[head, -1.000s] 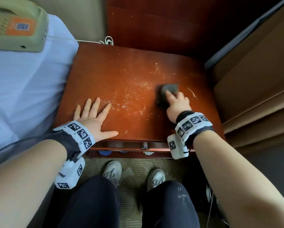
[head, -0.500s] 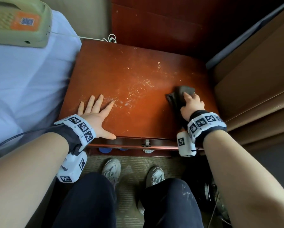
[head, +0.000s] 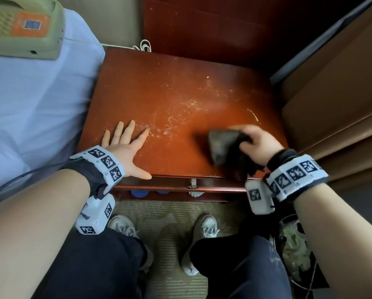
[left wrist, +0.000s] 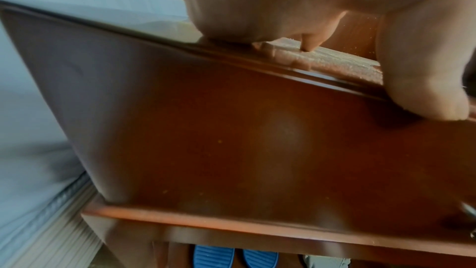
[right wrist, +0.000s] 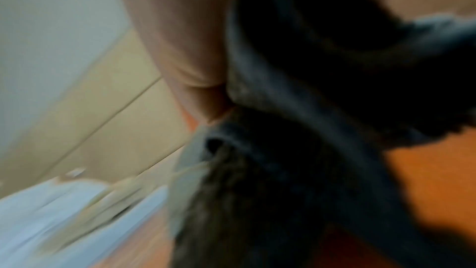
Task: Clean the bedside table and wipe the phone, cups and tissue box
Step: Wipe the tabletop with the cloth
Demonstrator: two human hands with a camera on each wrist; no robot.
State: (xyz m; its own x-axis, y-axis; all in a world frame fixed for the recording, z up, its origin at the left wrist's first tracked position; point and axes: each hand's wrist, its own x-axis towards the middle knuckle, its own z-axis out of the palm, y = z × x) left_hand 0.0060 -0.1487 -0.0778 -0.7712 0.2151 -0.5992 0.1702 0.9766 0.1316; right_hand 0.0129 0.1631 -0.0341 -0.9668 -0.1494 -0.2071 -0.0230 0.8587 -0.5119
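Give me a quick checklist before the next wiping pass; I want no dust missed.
1. Dark cloth gripped by right hand: ok.
2. Left hand flat on the bedside table: ok.
3. Dust specks cleared from the middle: not ok.
4. Phone off the table, on the bed: ok.
5. Cups and tissue box out of the way: cannot tell, not in view.

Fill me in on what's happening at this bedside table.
A person is wiping the wooden bedside table with a dark cloth, gripped in the right hand near the front right corner. The left hand rests flat on the top, near its front left. Pale dusty streaks cover the middle. The phone lies on the bed.
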